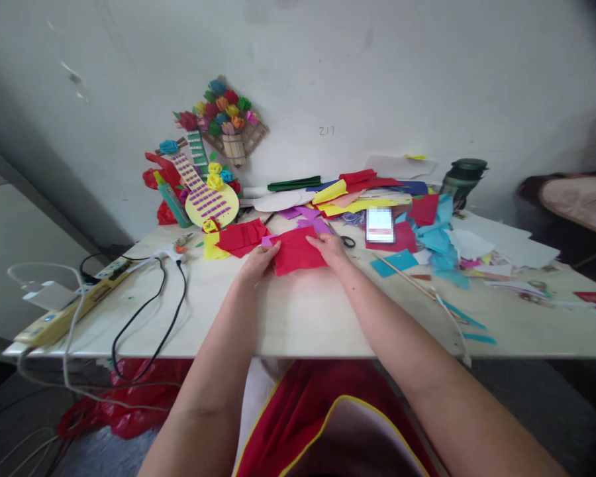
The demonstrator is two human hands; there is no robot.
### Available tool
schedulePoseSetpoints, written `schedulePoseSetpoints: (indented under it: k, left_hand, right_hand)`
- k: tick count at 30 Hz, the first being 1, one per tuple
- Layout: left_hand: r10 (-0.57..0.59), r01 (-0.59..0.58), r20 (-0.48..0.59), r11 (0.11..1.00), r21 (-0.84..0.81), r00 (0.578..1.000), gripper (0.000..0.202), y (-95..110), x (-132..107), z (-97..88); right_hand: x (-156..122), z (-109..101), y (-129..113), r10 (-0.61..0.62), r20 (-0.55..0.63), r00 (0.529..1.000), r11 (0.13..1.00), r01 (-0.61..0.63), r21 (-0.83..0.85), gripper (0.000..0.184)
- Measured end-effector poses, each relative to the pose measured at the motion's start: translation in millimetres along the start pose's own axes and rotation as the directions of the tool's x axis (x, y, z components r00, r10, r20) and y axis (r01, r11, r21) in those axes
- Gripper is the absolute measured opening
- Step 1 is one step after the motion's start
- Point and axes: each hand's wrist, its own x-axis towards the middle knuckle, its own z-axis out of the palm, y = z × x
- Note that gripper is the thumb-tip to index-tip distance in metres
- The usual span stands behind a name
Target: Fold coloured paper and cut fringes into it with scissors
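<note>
A red sheet of crepe-like paper [298,252] is stretched between my two hands just above the table. My left hand [259,260] pinches its left edge between thumb and fingers. At the upper right edge, my right hand [329,249] grips the same sheet with thumb and fingers. Beyond the left hand lie more red paper pieces [243,237], with a yellow piece [214,246] beside them. Purple paper [314,226] shows behind the held sheet. Scissors [346,241] with dark handles rest right of it.
A hot glue gun [171,252] and a power strip [74,305] with cables lie at the left. Behind stands a paper-flower guitar craft [211,205]. To the right are a lit phone [380,225], blue paper [393,263], a wooden stick [407,277] and a dark bottle [464,182].
</note>
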Motion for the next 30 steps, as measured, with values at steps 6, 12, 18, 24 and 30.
schedulePoseSetpoints:
  k: [6,12,18,24,30]
  left_hand:
    - [-0.050,0.046,-0.012,0.972,-0.229,0.999,0.069,16,-6,1.9]
    - [0.024,-0.041,0.142,0.992,0.119,0.990,0.035,12,-15,7.4]
    - [0.073,-0.080,0.059,0.989,0.123,0.996,0.035,4,-10,5.0]
    - [0.060,-0.057,0.157,0.998,-0.026,0.986,0.035,7,-13,4.4]
    - [0.070,-0.036,0.209,0.986,-0.162,0.976,0.034,9,-13,4.3]
  right_hand:
    - [-3,4,2,0.032,0.181,0.983,0.997,-0.044,0.061,0.037]
    - [-13,7,-1,0.064,0.422,0.904,0.973,-0.151,0.176,0.033]
    - [-13,5,-1,0.076,0.467,0.881,0.931,-0.230,0.283,0.028]
    - [-8,8,5,0.106,0.371,0.923,0.920,-0.232,0.315,0.021]
    - [-9,2,1,0.113,0.407,0.906,0.872,-0.288,0.397,0.022]
